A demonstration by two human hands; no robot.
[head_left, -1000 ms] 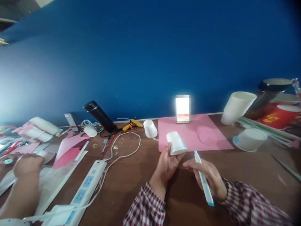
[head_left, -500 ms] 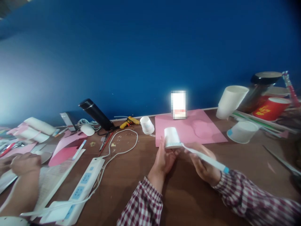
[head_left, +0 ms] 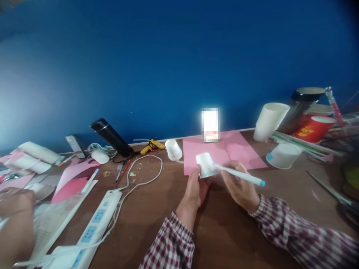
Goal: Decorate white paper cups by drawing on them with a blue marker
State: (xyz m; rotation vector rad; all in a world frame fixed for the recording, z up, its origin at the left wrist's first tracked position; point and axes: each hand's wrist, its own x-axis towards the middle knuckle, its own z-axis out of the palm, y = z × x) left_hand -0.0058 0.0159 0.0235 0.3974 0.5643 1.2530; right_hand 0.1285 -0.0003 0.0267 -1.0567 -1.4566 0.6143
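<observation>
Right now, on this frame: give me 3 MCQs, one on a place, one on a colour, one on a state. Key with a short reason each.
1. Where does the pink sheet lie?
A. on the power strip
B. on the table against the blue wall
C. in the red cup

2. What colour is the cap end of the marker?
A. light blue
B. yellow
C. black

3. How is the small paper cup held?
A. standing free on the table
B. stacked inside another cup
C. gripped in the left hand, marker tip at it

Key: B, the sheet lies flat on the table by the wall; A, the end by the right hand is light blue; C, the left fingers wrap the cup.
</observation>
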